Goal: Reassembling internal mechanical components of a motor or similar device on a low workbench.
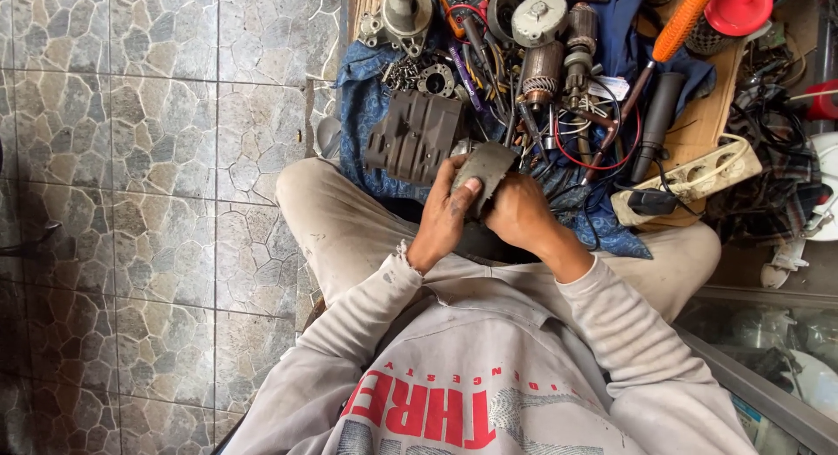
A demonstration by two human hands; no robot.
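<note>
Stone-pattern tile floor (157,158), blue cloth (367,114) w/ motor parts on it, dark ribbed housing (412,134) just above the lap, L hand (443,221) & R hand (517,212) both gripping grey sanding pad (485,168) betw. them, orange-handled screwdriver (676,29) top R

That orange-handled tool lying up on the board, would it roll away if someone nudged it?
The orange-handled tool looks round and ribbed, so it might roll a little. Its long dark shaft lies among wires and motor parts, which would probably stop it. It seems stiff.
</note>
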